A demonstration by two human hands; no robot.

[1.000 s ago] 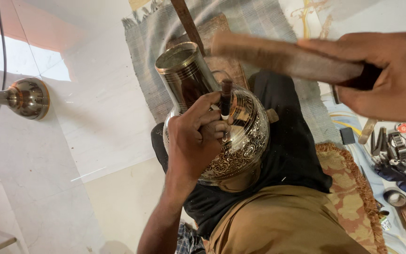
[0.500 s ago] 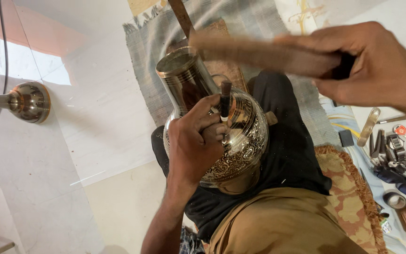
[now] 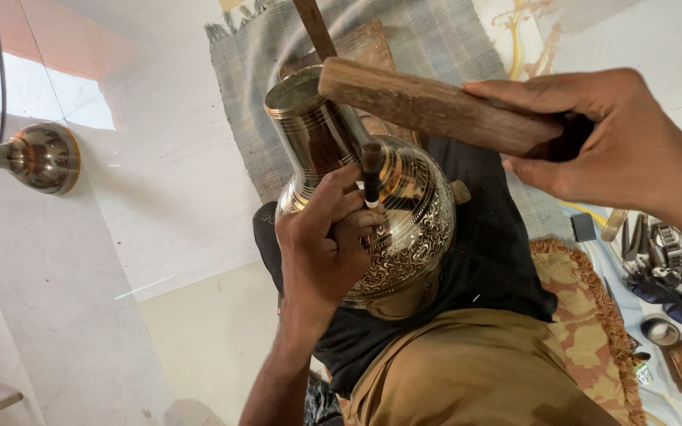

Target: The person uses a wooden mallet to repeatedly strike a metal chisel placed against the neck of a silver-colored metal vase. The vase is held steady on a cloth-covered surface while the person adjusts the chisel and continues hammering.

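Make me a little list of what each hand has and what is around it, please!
left hand: pinches a small dark punch upright, tip against the pot
right hand: grips a wooden mallet, raised above the punch, not touching it
pot: shiny metal, round belly with engraved patterns, tall neck, resting on the lap
lap: black cloth under the pot
floor: grey striped mat; patterned fringed cushion
left side: another round metal piece
right side: small tools, too cluttered to tell apart
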